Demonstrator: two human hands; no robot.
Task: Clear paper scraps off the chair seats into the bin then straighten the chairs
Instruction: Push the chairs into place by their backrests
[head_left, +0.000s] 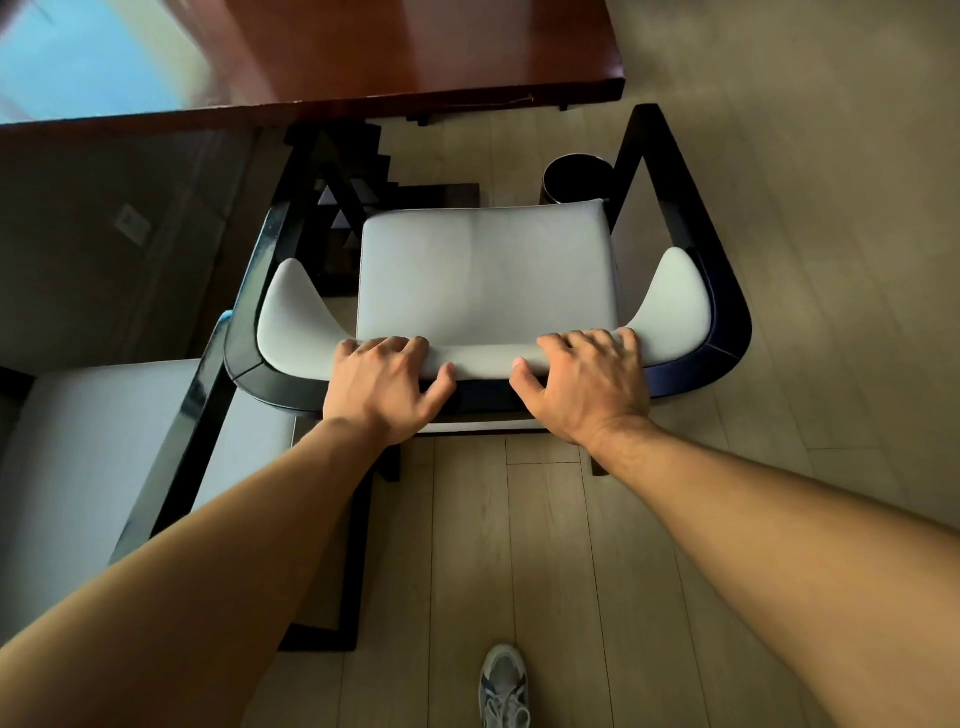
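- The left hand (387, 382) grips the top of the chair's backrest (483, 358), four fingers (395, 345) curled over the grey padding onto the seat side and the thumb pressed against the pad's near edge.
- The right hand (584, 382) holds the same padded rail just to the right, fingers hooked over the top, thumb on the near edge and pointing toward the left thumb.
- Both hands sit palm down, near each other around the middle of the backrest; both bare forearms reach in from the lower corners.
- The armchair (727, 312) has a glossy black curved frame wrapping the back and arms, with pale grey upholstery.
- Its seat cushion (483, 270) is a smooth grey square, and faces the wooden table (415, 52) just beyond it.
- A black cylindrical bin (574, 179) stands on the floor past the seat's far right corner, between the chair and the table.
- A second chair (104, 441) of the same make stands at left, its black frame touching or just beside the first one.
- A grey sneaker (504, 686) stands on the pale wood floor (519, 545) behind the chair.
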